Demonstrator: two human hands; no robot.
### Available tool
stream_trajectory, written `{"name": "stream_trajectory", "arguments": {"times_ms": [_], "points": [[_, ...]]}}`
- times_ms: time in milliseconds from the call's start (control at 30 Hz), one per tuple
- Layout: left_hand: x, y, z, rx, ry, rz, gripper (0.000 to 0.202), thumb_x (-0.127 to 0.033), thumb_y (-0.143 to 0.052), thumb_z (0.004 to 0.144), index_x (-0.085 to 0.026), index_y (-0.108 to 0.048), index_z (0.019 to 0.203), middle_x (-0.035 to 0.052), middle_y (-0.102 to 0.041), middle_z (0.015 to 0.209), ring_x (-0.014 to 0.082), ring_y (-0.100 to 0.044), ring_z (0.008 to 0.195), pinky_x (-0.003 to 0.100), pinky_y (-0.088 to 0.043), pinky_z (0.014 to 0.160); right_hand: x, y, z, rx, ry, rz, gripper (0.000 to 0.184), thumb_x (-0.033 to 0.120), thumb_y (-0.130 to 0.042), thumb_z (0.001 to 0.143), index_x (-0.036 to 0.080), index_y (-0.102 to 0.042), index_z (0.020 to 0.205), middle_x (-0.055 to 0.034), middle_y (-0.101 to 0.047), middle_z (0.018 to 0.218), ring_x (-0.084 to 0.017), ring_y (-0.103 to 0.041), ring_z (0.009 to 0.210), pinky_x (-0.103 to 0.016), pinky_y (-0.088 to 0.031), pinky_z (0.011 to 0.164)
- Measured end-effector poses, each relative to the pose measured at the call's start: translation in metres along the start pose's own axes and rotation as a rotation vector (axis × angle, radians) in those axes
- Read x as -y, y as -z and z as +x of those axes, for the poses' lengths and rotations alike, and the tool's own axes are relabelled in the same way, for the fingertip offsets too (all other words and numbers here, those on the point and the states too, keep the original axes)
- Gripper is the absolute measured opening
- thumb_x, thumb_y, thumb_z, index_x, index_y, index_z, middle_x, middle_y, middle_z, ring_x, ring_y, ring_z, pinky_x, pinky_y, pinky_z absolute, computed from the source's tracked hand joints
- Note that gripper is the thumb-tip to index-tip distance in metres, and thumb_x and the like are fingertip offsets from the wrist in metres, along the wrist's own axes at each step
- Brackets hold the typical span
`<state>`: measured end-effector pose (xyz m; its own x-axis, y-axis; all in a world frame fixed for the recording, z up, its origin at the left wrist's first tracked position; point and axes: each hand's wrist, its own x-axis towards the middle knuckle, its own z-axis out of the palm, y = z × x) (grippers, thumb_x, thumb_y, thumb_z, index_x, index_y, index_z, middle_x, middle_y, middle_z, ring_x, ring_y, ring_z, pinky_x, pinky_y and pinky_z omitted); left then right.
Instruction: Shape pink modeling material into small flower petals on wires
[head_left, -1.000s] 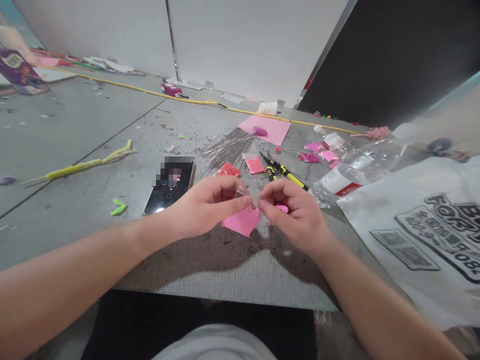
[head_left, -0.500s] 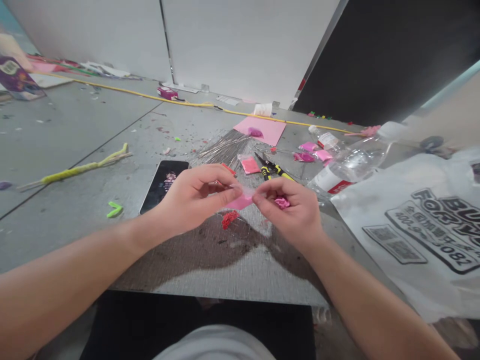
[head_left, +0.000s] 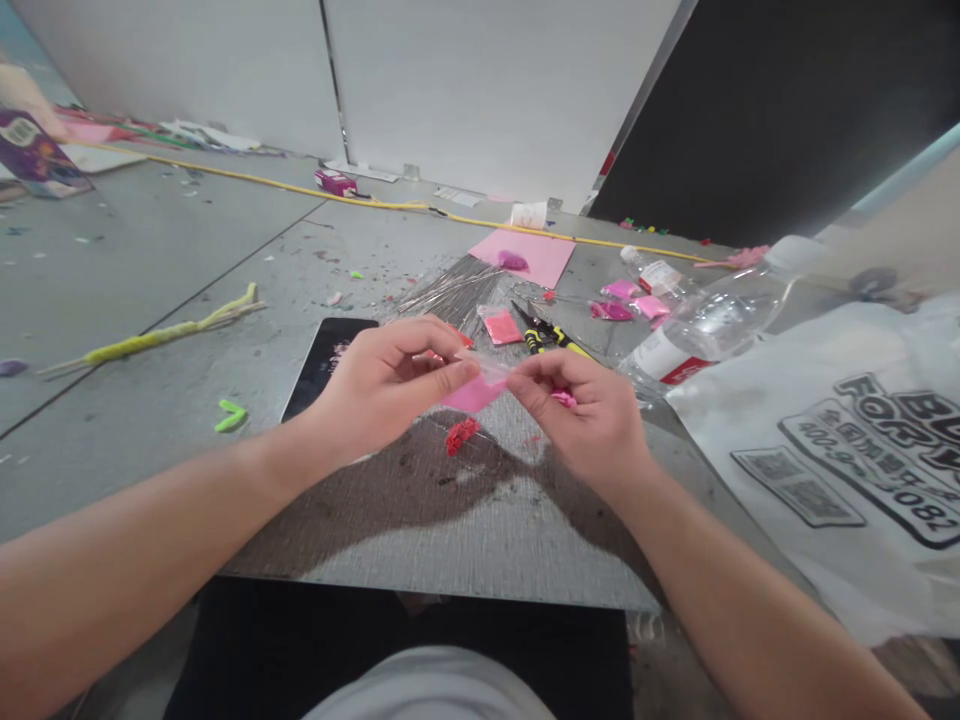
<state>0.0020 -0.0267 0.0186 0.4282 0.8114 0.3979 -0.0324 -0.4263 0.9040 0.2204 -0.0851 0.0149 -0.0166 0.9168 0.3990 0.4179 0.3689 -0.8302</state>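
Pinching a pink packet (head_left: 474,392) between two hands

Over the grey tabletop (head_left: 480,540), the left hand (head_left: 382,385) and right hand (head_left: 592,420) meet, the fingers of each clenched on opposite ends of the pink packet (clear film, pink filling), held level off the surface. A second ago it hung lower, under the fingertips. The right palm also cups a pink lump (head_left: 562,398). A red clump (head_left: 460,434), unseen then, lies just beneath.

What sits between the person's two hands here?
In the head view, a small clear bag of pink material spans the gap, pinched by the left hand and right hand; a red scrap lies beneath.
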Motion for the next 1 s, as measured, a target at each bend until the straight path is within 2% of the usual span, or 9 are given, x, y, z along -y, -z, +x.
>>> {"name": "stream_trajectory", "arguments": {"times_ms": [133, 233, 300, 400, 533, 633, 733, 900, 1000], "points": [[0.002, -0.001, 0.001, 0.017, 0.063, 0.012, 0.021, -0.038, -0.080, 0.092, -0.018, -0.076, 0.092, 0.0038, -0.069, 0.086, 0.0144, -0.060, 0.077, 0.025, -0.050, 0.064, -0.005, -0.002, 0.002, -0.041, -0.021, 0.014, 0.013, 0.034, -0.077, 0.091, 0.021, -0.073, 0.090, 0.0027, -0.063, 0.065, -0.012, -0.051, 0.056, -0.026, -0.042, 0.052], [0.003, -0.001, 0.002, 0.049, 0.054, 0.035, 0.022, -0.037, -0.082, 0.089, -0.017, -0.074, 0.095, 0.0056, -0.072, 0.093, 0.0167, -0.066, 0.084, 0.027, -0.056, 0.071, -0.005, -0.002, 0.002, -0.019, -0.017, 0.040, 0.011, 0.031, -0.074, 0.092, 0.020, -0.073, 0.089, 0.0016, -0.066, 0.069, -0.012, -0.054, 0.059, -0.025, -0.044, 0.054], [0.002, -0.001, 0.001, 0.093, 0.021, 0.084, 0.018, -0.034, -0.081, 0.090, -0.017, -0.075, 0.094, 0.0068, -0.073, 0.098, 0.0183, -0.069, 0.091, 0.027, -0.058, 0.074, -0.004, 0.000, 0.002, 0.019, -0.013, 0.045, 0.012, 0.031, -0.075, 0.091, 0.020, -0.073, 0.088, 0.0011, -0.068, 0.071, -0.011, -0.056, 0.060, -0.026, -0.046, 0.056], [-0.002, -0.001, 0.001, 0.129, -0.049, 0.185, 0.014, -0.029, -0.075, 0.093, -0.018, -0.076, 0.085, 0.0066, -0.074, 0.095, 0.0183, -0.070, 0.090, 0.024, -0.055, 0.069, -0.002, 0.001, 0.001, 0.063, -0.011, 0.044, 0.013, 0.032, -0.077, 0.091, 0.020, -0.075, 0.086, 0.0007, -0.069, 0.072, -0.012, -0.056, 0.061, -0.026, -0.047, 0.058], [-0.004, -0.004, 0.001, 0.098, -0.142, 0.257, 0.014, -0.026, -0.074, 0.095, -0.018, -0.076, 0.083, 0.0052, -0.074, 0.089, 0.0162, -0.069, 0.083, 0.025, -0.053, 0.068, -0.001, -0.001, 0.000, 0.037, 0.046, 0.021, 0.009, 0.029, -0.076, 0.090, 0.021, -0.073, 0.087, 0.0027, -0.064, 0.068, -0.010, -0.051, 0.057, -0.025, -0.041, 0.053], [-0.001, -0.008, 0.000, 0.093, -0.203, 0.257, 0.012, -0.024, -0.074, 0.095, -0.017, -0.075, 0.086, 0.0055, -0.074, 0.089, 0.0158, -0.069, 0.081, 0.026, -0.054, 0.069, 0.000, -0.004, -0.001, -0.001, 0.163, -0.019, 0.004, 0.021, -0.074, 0.088, 0.021, -0.070, 0.086, 0.0045, -0.059, 0.069, -0.009, -0.046, 0.057, -0.025, -0.036, 0.051], [0.002, -0.011, -0.001, 0.089, -0.281, 0.254, 0.010, -0.022, -0.073, 0.097, -0.016, -0.074, 0.088, 0.0053, -0.074, 0.088, 0.0158, -0.070, 0.082, 0.027, -0.055, 0.073, 0.001, -0.006, -0.001, -0.028, 0.265, -0.053, 0.007, 0.017, -0.071, 0.089, 0.022, -0.069, 0.084, 0.0032, -0.058, 0.074, -0.011, -0.048, 0.063, -0.025, -0.036, 0.053], [0.002, -0.013, -0.002, 0.061, -0.404, 0.333, 0.008, -0.016, -0.072, 0.097, -0.017, -0.072, 0.089, 0.0044, -0.075, 0.088, 0.0152, -0.069, 0.083, 0.026, -0.055, 0.078, 0.001, -0.005, 0.000, -0.005, 0.300, -0.049, 0.012, 0.015, -0.071, 0.092, 0.022, -0.068, 0.083, 0.0028, -0.060, 0.075, -0.012, -0.050, 0.066, -0.028, -0.040, 0.059], [0.003, -0.011, -0.002, 0.026, -0.392, 0.336, 0.006, -0.018, -0.074, 0.097, -0.018, -0.075, 0.091, 0.0045, -0.076, 0.091, 0.0157, -0.070, 0.085, 0.027, -0.055, 0.078, -0.002, -0.003, 0.001, -0.028, 0.274, -0.022, 0.009, 0.019, -0.074, 0.092, 0.022, -0.071, 0.084, 0.0029, -0.062, 0.076, -0.011, -0.049, 0.064, -0.028, -0.039, 0.057]]}}
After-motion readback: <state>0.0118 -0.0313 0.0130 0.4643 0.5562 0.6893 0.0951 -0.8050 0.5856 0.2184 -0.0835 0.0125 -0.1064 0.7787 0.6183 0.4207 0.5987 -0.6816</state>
